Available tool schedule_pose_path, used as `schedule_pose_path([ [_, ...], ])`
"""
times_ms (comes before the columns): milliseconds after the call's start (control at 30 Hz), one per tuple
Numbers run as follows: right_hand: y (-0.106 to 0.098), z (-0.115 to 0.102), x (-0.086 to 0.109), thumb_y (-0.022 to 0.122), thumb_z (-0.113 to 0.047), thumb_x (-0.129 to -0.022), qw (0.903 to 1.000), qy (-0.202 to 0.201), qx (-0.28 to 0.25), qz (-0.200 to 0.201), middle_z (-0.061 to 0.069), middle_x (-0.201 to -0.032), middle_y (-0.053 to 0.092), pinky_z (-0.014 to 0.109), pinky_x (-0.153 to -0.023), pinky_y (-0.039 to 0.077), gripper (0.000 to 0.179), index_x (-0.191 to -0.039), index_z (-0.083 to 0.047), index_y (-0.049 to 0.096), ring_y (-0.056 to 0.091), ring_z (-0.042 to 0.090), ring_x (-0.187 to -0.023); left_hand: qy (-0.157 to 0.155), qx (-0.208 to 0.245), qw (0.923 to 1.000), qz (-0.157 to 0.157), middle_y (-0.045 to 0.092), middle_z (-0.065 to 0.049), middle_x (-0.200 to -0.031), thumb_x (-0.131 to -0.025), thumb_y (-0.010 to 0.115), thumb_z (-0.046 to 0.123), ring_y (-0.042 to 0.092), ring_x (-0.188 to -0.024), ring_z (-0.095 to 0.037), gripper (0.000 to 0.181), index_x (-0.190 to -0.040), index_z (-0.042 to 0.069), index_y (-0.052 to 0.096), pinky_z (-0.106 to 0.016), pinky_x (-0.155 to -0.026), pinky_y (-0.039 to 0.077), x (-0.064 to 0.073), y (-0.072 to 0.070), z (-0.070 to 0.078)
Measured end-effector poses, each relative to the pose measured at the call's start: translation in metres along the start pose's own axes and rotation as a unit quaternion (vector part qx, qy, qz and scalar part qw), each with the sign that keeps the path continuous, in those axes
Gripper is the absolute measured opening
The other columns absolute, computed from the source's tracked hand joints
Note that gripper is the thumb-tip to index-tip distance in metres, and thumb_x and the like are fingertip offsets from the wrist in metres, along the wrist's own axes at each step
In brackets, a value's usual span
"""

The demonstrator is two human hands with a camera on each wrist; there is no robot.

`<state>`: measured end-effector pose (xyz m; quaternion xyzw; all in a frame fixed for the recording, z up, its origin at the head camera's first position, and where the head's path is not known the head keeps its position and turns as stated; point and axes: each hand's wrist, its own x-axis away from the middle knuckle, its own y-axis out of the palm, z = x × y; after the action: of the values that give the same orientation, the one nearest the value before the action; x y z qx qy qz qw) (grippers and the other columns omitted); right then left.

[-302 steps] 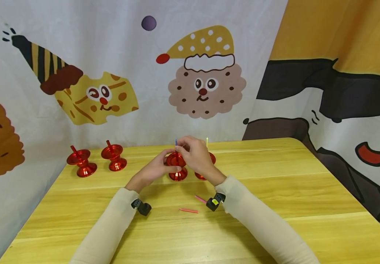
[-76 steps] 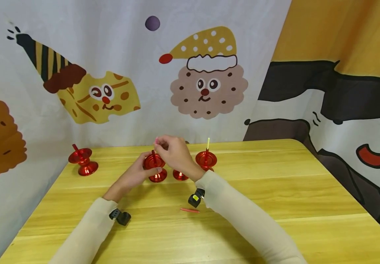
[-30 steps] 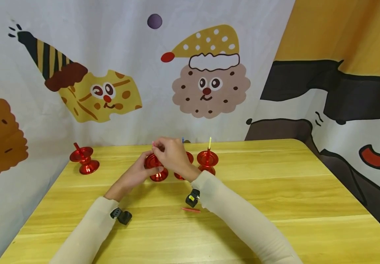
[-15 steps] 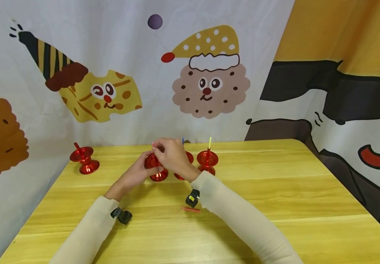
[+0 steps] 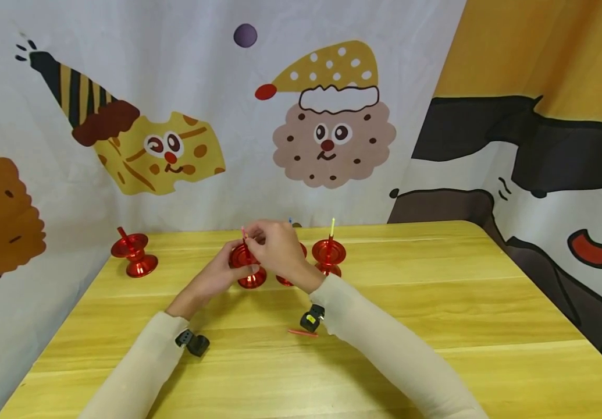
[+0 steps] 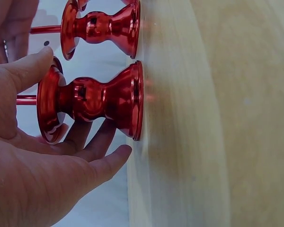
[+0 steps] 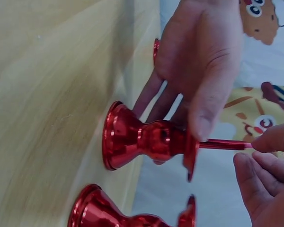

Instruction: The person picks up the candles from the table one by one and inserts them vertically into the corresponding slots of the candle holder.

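In the head view, my left hand (image 5: 218, 274) grips a shiny red candle holder (image 5: 252, 280) standing on the table. Its thumb lies on the dish rim, and its fingers (image 6: 97, 142) reach behind the waist. A thin pink candle (image 5: 243, 231) stands in the holder's upright tube (image 7: 222, 144). Close beside that candle is my right hand (image 5: 280, 247). The right wrist view shows an index fingertip right at the candle's pink end, while the thumb is apart below it. Part of the candle is hidden behind the fingers.
Right of the hands stand a holder (image 5: 286, 280) with a blue candle (image 5: 290, 221), partly hidden, and another holder (image 5: 328, 254) with a yellow candle (image 5: 332, 227). Far left, a holder (image 5: 132, 251) has a bare tube. A reddish-pink candle (image 5: 303, 333) lies on the table (image 5: 384, 349). A printed curtain (image 5: 217, 70) hangs behind.
Since the earliest frame, the gripped holder came rightward and the pink candle went from the table into its tube. Over the last half second, my right fingers loosened and shifted slightly right.
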<state>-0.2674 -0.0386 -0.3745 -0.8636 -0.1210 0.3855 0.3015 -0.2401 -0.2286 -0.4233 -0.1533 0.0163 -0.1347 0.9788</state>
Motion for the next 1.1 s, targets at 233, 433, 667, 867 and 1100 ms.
schedule_pose_path([
  [233,-0.028,-0.004,0.023,0.078,0.0,-0.098,0.9984,-0.011,-0.038,-0.04,0.011,-0.101,0.081,0.021,-0.079,0.062,0.01,-0.107,0.003,0.08,0.079,0.019,-0.086,-0.009,-0.004,0.9999,0.005,0.044,-0.029,-0.163,-0.109,0.073,0.02,0.047,-0.149,-0.045,0.084,-0.17,-0.003,0.02,-0.059,-0.12,0.042,0.001,0.0,0.0],
  [433,-0.053,0.009,0.057,0.078,-0.001,-0.098,0.9893,-0.012,-0.097,-0.108,0.006,-0.101,0.079,0.025,-0.08,0.063,0.01,-0.108,-0.002,0.079,0.074,0.011,-0.088,-0.022,-0.013,0.9997,0.007,0.044,-0.03,-0.163,-0.11,0.072,0.023,0.045,-0.151,-0.046,0.086,-0.171,-0.002,0.018,-0.061,-0.121,0.041,0.002,0.001,0.002],
  [667,-0.07,0.02,0.093,0.082,0.001,-0.096,0.9775,-0.015,-0.104,-0.183,-0.005,-0.094,0.078,0.026,-0.077,0.064,0.011,-0.104,-0.006,0.079,0.072,0.004,-0.084,-0.027,-0.014,0.9995,0.008,0.043,-0.03,-0.164,-0.109,0.073,0.023,0.043,-0.153,-0.046,0.088,-0.172,-0.002,0.017,-0.061,-0.122,0.04,0.003,0.002,0.004],
  [867,-0.074,0.032,0.116,0.084,0.001,-0.091,0.9676,0.007,-0.072,-0.242,0.002,-0.093,0.079,0.023,-0.075,0.062,0.011,-0.102,0.0,0.08,0.07,0.002,-0.081,-0.03,-0.016,0.9994,0.005,0.041,-0.03,-0.167,-0.109,0.073,0.025,0.041,-0.154,-0.047,0.089,-0.173,-0.001,0.016,-0.062,-0.123,0.038,0.002,0.003,0.005],
  [1100,-0.073,0.038,0.126,0.094,-0.001,-0.084,0.9514,0.053,-0.059,-0.298,0.005,-0.097,0.079,0.021,-0.076,0.061,0.025,-0.104,-0.001,0.08,0.069,0.001,-0.081,-0.027,-0.044,0.9986,0.014,0.043,-0.029,-0.166,-0.108,0.076,0.03,0.046,-0.151,-0.046,0.092,-0.174,0.002,0.018,-0.062,-0.123,0.039,-0.002,0.003,0.004],
])
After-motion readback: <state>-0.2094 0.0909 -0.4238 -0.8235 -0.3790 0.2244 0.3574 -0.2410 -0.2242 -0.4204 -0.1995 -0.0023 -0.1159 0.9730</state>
